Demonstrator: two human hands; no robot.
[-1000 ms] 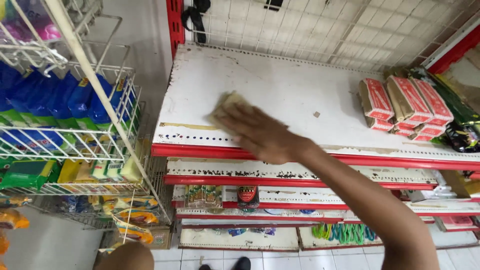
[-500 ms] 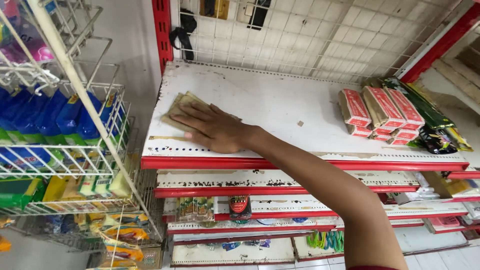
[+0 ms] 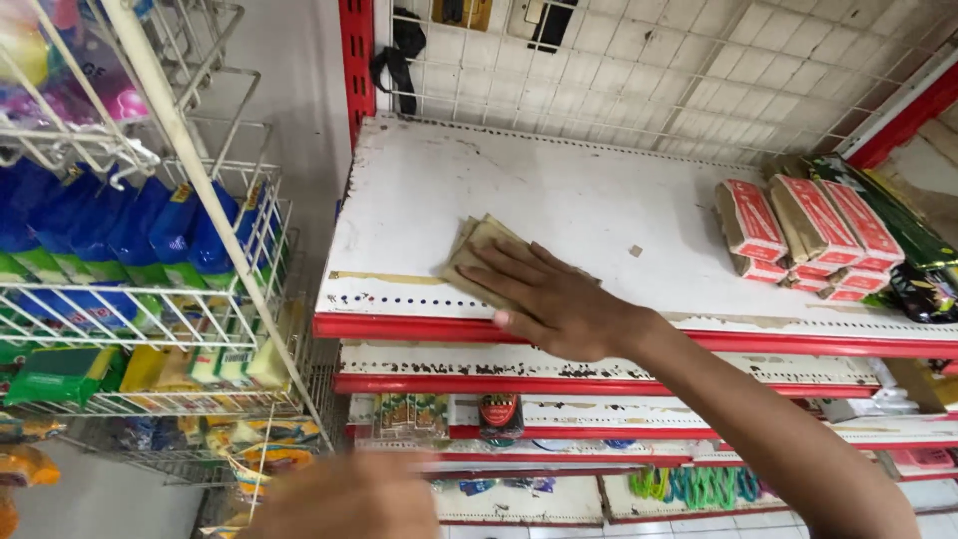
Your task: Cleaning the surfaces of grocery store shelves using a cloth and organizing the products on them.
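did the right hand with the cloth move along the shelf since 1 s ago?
Yes. The right hand and cloth slid toward the shelf's front-left, farther from the red packs.

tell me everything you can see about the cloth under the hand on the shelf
The cloth is a tan, beige-yellow rag, folded into several flat layers whose edges fan out at its far corner. It looks soft and somewhat worn. It lies flat near the front left of the white shelf, close to its red edge. The right hand presses on it with spread fingers, covering its near part.

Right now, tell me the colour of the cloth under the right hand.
Tan, a dull yellowish beige cloth, pressed flat by the right hand; head view.
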